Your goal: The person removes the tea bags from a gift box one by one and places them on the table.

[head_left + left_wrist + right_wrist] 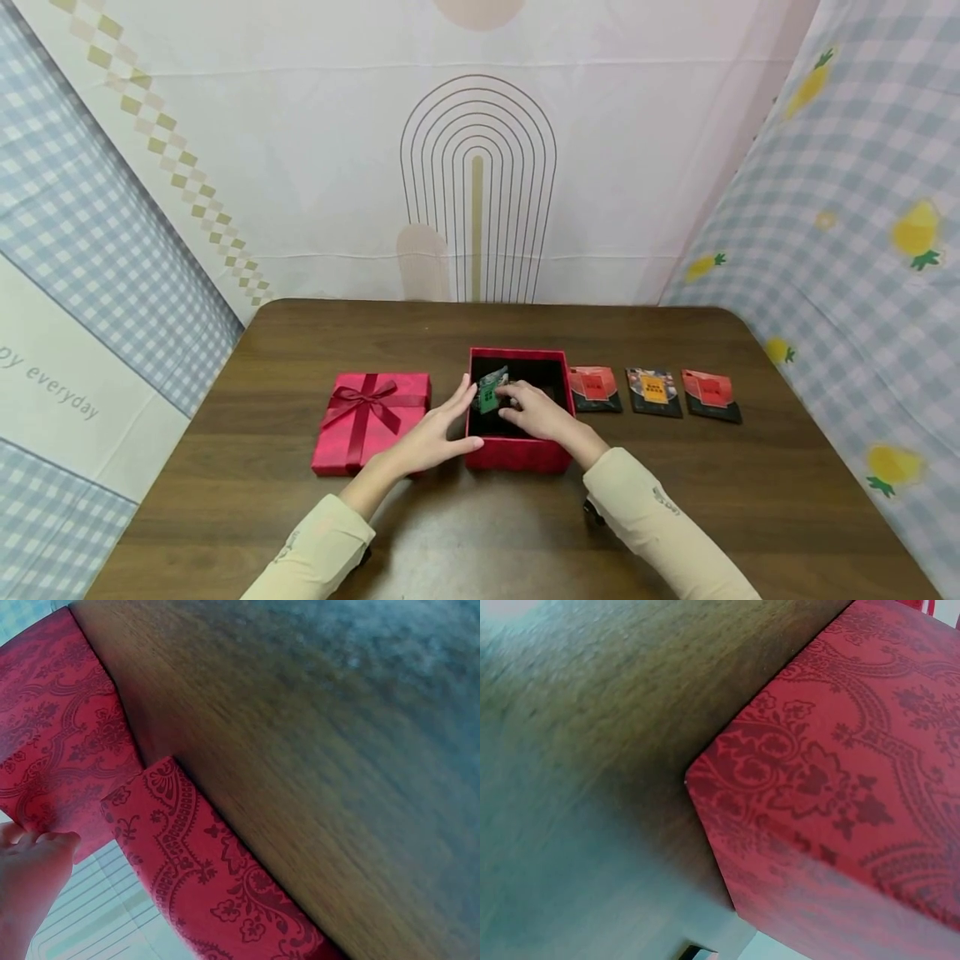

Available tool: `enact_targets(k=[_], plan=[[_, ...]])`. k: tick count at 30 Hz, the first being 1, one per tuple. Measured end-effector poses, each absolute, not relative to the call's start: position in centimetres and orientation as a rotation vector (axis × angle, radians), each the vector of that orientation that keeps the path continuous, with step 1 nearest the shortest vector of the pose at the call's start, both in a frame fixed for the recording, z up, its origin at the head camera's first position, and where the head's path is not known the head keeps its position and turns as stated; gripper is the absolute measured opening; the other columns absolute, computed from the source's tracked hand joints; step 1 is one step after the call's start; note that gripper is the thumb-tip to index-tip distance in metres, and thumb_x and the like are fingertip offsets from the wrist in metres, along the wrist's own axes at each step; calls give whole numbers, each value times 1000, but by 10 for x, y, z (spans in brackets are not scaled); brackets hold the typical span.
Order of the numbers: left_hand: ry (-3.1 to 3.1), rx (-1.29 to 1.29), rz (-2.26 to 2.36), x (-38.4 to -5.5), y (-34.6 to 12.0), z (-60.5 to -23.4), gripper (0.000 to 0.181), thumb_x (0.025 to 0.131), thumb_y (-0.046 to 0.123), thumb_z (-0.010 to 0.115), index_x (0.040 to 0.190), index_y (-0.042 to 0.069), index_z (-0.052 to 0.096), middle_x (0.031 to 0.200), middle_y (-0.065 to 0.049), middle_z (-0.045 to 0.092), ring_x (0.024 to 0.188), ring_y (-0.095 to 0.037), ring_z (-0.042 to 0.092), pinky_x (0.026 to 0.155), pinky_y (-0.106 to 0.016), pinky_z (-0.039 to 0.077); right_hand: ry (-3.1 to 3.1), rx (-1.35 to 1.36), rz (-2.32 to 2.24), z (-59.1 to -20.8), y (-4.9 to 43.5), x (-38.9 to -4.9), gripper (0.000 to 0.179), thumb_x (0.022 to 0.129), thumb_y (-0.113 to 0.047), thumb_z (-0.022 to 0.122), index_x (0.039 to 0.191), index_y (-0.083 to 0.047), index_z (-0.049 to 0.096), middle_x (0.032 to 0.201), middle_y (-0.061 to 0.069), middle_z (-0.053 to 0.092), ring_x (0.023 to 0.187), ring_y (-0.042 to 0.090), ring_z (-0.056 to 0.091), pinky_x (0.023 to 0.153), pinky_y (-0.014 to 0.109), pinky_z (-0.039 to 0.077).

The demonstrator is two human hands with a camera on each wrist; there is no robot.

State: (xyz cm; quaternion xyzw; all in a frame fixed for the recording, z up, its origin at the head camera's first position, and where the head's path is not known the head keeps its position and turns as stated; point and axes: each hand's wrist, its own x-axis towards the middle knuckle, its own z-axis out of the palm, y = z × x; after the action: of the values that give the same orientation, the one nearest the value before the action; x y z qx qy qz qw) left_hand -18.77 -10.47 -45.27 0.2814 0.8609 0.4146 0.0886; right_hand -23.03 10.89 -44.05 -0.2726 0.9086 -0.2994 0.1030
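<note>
Three packets [654, 393] lie right of the red box [519, 457] on my feed. Inside it I see the right hand [538, 412] pinching a tilted green packet [489, 394], while the left hand [431, 437], fingers spread, touches the box's left side near the ribboned lid [384, 435]

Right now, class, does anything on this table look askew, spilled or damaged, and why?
Nothing looks spilled or damaged. Only the green-labelled packet stands out: it is slanted inside the red box, unlike the three packets lying in a row on the table. With the right hand at it, that is probably just handling.
</note>
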Motion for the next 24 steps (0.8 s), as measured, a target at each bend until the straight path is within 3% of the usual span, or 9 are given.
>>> enact_targets(k=[6, 8, 17, 21, 24], plan=[[2570, 843, 1238, -187, -104, -453, 79, 87, 35, 60, 147, 10, 15, 153, -7, 1, 136, -26, 19, 106, -47, 25, 2576, -871, -864, -440, 110, -232, 38, 91, -12, 53, 126, 3, 52, 127, 21, 51, 119, 33, 46, 98, 48, 36], [2580, 848, 1233, -187, -104, -454, 78, 87, 34, 61, 146, 9, 16, 153, -7, 1, 136, -27, 19, 106, -47, 25, 2573, -883, -859, -440, 110, -232, 37, 92, -12, 52, 126, 3, 52, 127, 21, 52, 117, 32, 48, 96, 47, 38], [2568, 827, 1230, -188, -105, -454, 78, 87, 35, 60, 147, 12, 15, 153, -5, 0, 136, -26, 19, 106, -47, 25, 2670, -814, -951, -434, 110, -230, 32, 90, -8, 52, 120, 5, 57, 117, 20, 59, 88, 23, 61, 80, 39, 48], [2566, 830, 1233, -188, -105, -454, 79, 87, 36, 60, 147, 10, 15, 153, -6, 0, 136, -26, 19, 105, -48, 25, 2716, -747, -1021, -435, 111, -230, 29, 88, -3, 54, 115, 4, 61, 109, 18, 64, 71, 14, 62, 68, 28, 48], [2565, 830, 1233, -188, -105, -454, 79, 87, 36, 60, 146, 8, 16, 153, -6, 0, 136, -26, 19, 105, -47, 25, 2719, -703, -1095, -433, 112, -229, 28, 87, 1, 54, 113, 4, 62, 106, 19, 65, 68, 15, 65, 58, 22, 45]])
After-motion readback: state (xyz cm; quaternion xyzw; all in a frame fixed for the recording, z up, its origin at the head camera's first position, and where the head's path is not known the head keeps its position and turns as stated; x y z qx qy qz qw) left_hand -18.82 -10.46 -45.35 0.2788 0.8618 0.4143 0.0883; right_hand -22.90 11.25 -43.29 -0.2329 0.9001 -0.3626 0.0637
